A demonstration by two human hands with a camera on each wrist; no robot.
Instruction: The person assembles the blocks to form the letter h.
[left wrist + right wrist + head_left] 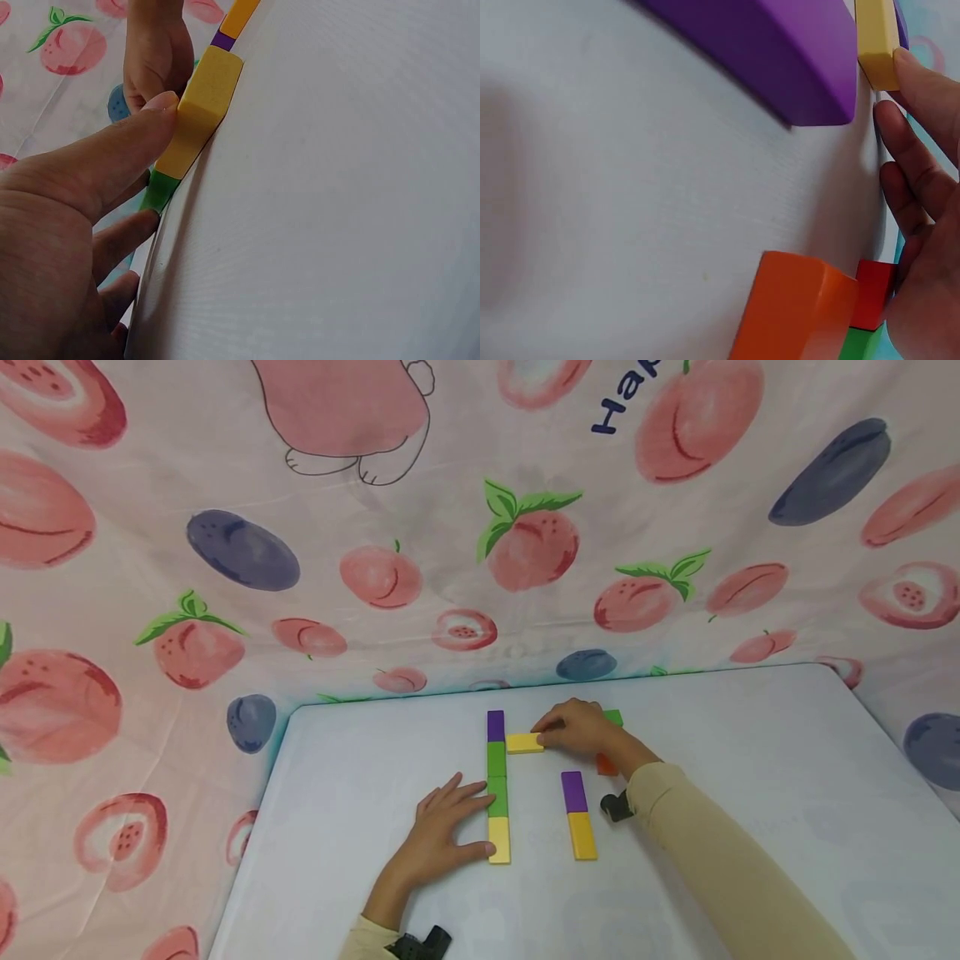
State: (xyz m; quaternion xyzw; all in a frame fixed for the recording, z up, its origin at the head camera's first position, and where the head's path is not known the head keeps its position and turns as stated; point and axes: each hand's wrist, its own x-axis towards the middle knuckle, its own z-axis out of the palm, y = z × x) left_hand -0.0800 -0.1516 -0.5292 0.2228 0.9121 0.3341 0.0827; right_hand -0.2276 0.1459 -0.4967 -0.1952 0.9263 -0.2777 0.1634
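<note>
On the wide white table (787,760), the right hand (581,727) pinches a smooth yellow block (522,743) near the far edge (750,672), just beside the straight block column (497,758), which the spread left hand (442,828) touches.

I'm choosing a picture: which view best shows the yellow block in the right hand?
The head view: the yellow block shows nearly whole, the right hand gripping one end. The right wrist view crops it at the top; I can't make it out in the left wrist view.
</note>
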